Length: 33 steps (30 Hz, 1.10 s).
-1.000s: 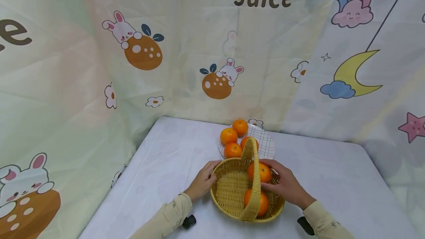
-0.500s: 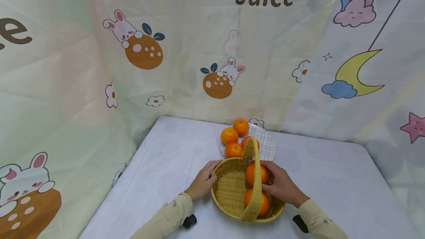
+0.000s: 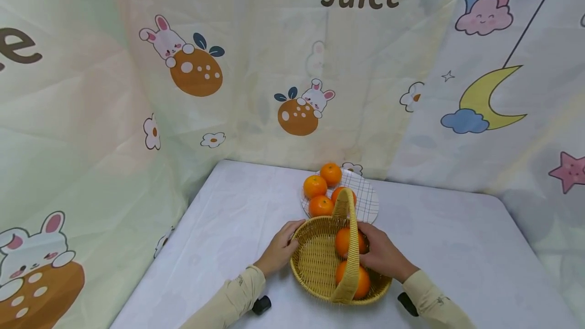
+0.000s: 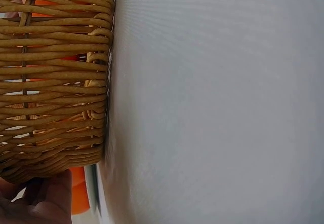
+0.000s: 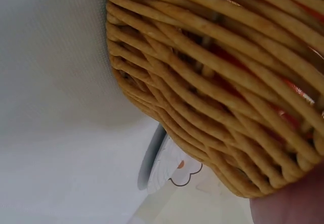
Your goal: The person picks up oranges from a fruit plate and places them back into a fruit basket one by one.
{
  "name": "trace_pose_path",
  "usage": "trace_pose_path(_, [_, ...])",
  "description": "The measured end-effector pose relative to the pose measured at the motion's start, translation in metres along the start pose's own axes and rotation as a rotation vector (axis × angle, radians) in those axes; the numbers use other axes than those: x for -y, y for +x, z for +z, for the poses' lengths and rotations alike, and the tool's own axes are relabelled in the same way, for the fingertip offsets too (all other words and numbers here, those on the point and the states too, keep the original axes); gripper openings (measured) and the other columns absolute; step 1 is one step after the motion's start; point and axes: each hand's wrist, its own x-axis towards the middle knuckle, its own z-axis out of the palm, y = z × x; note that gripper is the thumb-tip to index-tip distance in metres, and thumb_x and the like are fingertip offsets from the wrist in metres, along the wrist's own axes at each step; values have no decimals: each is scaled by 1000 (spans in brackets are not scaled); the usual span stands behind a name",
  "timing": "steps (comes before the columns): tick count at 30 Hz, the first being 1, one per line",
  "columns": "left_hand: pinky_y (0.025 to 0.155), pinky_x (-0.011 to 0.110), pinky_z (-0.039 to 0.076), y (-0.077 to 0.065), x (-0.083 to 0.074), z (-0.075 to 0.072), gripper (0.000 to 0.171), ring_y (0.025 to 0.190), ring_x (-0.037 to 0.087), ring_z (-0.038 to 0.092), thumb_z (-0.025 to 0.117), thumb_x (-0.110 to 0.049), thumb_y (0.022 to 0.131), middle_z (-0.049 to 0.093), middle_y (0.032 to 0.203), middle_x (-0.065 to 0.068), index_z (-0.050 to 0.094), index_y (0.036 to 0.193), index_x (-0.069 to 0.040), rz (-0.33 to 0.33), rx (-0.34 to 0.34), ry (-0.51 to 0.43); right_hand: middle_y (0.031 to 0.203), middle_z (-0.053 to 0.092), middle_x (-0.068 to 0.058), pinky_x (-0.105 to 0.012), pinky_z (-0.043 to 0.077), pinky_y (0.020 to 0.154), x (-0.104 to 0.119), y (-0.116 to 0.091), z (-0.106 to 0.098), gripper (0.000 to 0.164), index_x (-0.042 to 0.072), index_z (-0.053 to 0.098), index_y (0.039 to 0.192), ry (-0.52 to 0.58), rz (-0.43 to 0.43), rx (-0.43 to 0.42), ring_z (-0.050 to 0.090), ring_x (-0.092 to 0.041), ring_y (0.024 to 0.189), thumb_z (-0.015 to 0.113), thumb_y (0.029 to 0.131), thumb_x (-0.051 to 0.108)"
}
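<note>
A woven wicker basket [image 3: 316,263] with an arched handle stands on the white-covered table. My left hand [image 3: 280,249] grips its left rim, and in the left wrist view the fingers [image 4: 53,196] show at the edge of the weave. Reaching over the right rim, my right hand [image 3: 386,254] holds an orange [image 3: 343,243] inside the basket, thumb on its near side. A second orange [image 3: 363,284] lies nearer to me, partly behind the handle. The wicker wall [image 5: 202,82] hides most of the right hand in the right wrist view.
Behind the basket a round plate with a grid pattern [image 3: 366,198] bears several oranges [image 3: 321,206], one of them partly behind the handle. Printed cloth [image 3: 256,55] hangs along the back and sides of the table [image 3: 247,202].
My right hand has moved left and slightly down into the basket, carrying its orange from near the right rim toward the middle. The left hand keeps its hold on the rim.
</note>
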Motion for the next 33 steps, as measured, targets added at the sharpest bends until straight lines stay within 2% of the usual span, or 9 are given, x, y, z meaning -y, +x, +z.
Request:
trace_pose_path(9, [108,40,37,-1,0,0,52,129,21,47,42,-4,97,46,141,4,38,149,-6,24,-8,8,127,56,8,-44,46,96,0,2,3,81,17,45,143,-3,29,36,54,-13,111,81,76,45])
trace_pose_path(15, [108,40,37,-1,-1,0,52,129,20,46,42,-3,97,46,141,4,38,149,-5,18,-3,13,124,57,8,-46,45,96,-1,1,4,76,18,50,138,-17,26,7,54,-13,109,82,75,44])
trace_pose_path(24, [108,40,37,-1,-1,0,52,129,20,46,42,-5,98,46,141,4,37,149,-6,13,-5,19,132,55,2,-44,49,94,2,-4,3,77,15,49,141,-64,-51,-47,54,-15,113,83,76,37])
trace_pose_path(28, [108,41,37,-1,-3,0,52,130,19,46,42,-4,97,46,141,3,38,149,-6,6,-7,12,127,57,4,-39,53,88,0,-6,-1,69,15,53,136,-47,-104,-81,56,-14,108,83,77,34])
trace_pose_path(33, [109,41,36,-1,-3,0,52,130,20,46,42,-5,97,46,141,4,38,149,-4,0,-6,3,122,58,4,-38,54,86,-2,-6,-10,55,16,57,128,-10,-156,-130,59,-19,110,82,80,24])
